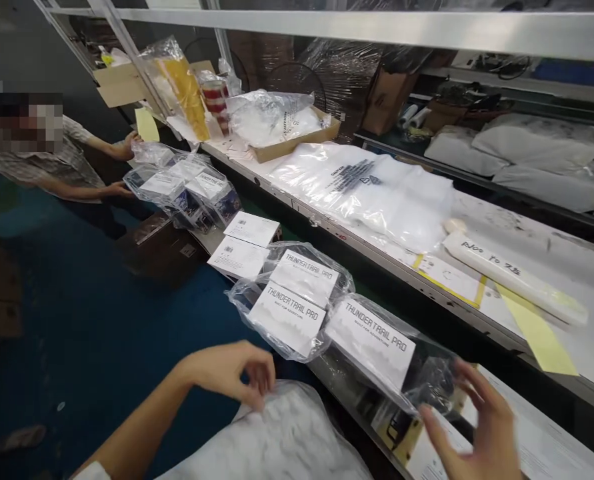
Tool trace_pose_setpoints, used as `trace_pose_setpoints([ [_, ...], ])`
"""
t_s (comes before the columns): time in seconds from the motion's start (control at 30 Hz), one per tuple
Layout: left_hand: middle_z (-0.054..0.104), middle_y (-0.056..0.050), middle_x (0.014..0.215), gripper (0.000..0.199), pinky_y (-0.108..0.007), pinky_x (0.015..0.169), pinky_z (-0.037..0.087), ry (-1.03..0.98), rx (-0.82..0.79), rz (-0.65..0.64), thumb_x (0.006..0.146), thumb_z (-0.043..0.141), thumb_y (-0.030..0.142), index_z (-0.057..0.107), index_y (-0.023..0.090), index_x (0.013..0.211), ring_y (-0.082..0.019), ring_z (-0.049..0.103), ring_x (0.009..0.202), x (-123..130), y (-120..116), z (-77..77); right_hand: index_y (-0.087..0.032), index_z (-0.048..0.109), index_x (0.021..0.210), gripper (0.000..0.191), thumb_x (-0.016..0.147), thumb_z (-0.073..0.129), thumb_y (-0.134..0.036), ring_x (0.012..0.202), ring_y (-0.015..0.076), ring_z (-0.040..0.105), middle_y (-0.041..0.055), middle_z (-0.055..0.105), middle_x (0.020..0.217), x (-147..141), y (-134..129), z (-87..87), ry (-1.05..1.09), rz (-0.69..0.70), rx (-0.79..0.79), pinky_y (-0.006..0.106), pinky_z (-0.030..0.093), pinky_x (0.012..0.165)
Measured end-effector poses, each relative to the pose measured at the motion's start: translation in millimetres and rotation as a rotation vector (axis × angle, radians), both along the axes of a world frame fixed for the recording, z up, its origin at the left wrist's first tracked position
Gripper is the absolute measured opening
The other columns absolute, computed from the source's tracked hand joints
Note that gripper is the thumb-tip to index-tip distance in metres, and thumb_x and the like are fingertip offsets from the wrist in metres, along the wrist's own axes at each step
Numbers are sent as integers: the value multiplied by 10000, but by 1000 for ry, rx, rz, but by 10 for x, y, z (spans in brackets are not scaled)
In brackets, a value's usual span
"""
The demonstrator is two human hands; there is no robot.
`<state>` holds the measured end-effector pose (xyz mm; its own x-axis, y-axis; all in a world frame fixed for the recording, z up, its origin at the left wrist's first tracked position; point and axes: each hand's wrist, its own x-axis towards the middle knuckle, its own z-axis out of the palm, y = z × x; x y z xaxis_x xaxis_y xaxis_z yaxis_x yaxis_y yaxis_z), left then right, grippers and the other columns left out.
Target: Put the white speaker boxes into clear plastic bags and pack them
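Observation:
My left hand point(231, 375) curls its fingers and thumb together at the upper edge of a pile of clear plastic bags point(287, 440) in front of me. My right hand point(471, 420) is open, thumb and fingers spread on either side of the loose end of a clear bag. Inside that bag lies a white box point(371, 337) printed THUNDERTRAIL PRO. To its left, another clear bag surrounds two similar boxes point(297, 300). Both bags rest on a narrow conveyor. Whether my right fingertips touch the film, I cannot tell.
Two unbagged white boxes point(244, 243) and several bagged ones point(191, 187) sit farther up the line, where another person's hands point(121, 170) touch them. More boxes point(531, 420) lie at lower right. A bench holds printed plastic bags point(361, 187) and a white roll point(517, 277).

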<state>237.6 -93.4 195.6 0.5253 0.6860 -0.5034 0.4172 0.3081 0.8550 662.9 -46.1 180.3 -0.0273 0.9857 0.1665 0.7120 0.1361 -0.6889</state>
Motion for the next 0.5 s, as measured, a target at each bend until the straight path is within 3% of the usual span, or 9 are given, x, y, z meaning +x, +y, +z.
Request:
trace_pose_setpoints([
  [0.07, 753, -88, 1259, 575, -423, 999, 569, 185, 246, 186, 800, 821, 637, 745, 262, 1229, -300, 702, 1145, -335, 93, 105, -283, 144, 1715, 1070, 873, 689, -654, 1580, 487, 311, 147, 223, 1764, -546, 318, 83, -166, 215, -16, 720, 357, 1234],
  [0.13, 505, -131, 1619, 854, -578, 1202, 407, 330, 561, 243, 736, 861, 662, 618, 304, 1472, -424, 455, 1484, -567, 280, 69, -273, 30, 1730, 1272, 787, 759, -716, 1628, 505, 142, 143, 48, 1803, -879, 592, 34, -374, 393, -19, 757, 264, 1253],
  [0.2, 179, -89, 1794, 1102, -688, 1298, 118, 356, 756, 128, 676, 886, 698, 447, 356, 1627, -492, 89, 1636, -734, 546, -88, -265, 22, 1731, 1395, 691, 838, -709, 1626, 524, 81, 161, 19, 1799, -1001, 779, -116, -546, 512, -20, 791, 191, 1250],
  [0.27, 103, -62, 1811, 1114, -709, 1289, -33, 308, 815, 22, 688, 859, 730, 416, 371, 1645, -500, -32, 1643, -878, 833, -301, -276, 48, 1731, 1380, 679, 879, -606, 1622, 516, 122, 175, 112, 1789, -1002, 862, -286, -654, 584, -46, 789, 188, 1252],
  [0.37, 234, -92, 1779, 995, -683, 1302, -21, 240, 827, 24, 741, 821, 724, 491, 349, 1602, -487, 59, 1644, -1079, 1141, -594, -311, 70, 1727, 1224, 776, 826, -462, 1611, 485, 222, 176, 231, 1766, -1022, 845, -399, -678, 582, -69, 774, 244, 1246],
  [0.43, 434, -147, 1670, 883, -663, 1309, 54, 246, 837, 31, 782, 811, 677, 563, 311, 1546, -474, 267, 1589, -1166, 1211, -742, -339, 84, 1722, 1062, 886, 727, -468, 1618, 455, 229, 150, 214, 1775, -1159, 795, -324, -597, 523, -46, 763, 267, 1247],
  [0.5, 650, -173, 1417, 674, -638, 1296, 158, 255, 847, -7, 855, 767, 613, 670, 261, 1422, -429, 524, 1396, -1182, 1201, -861, -365, 100, 1716, 929, 967, 628, -519, 1635, 418, 202, 109, 183, 1789, -1409, 745, -159, -472, 489, -30, 731, 283, 1262],
])
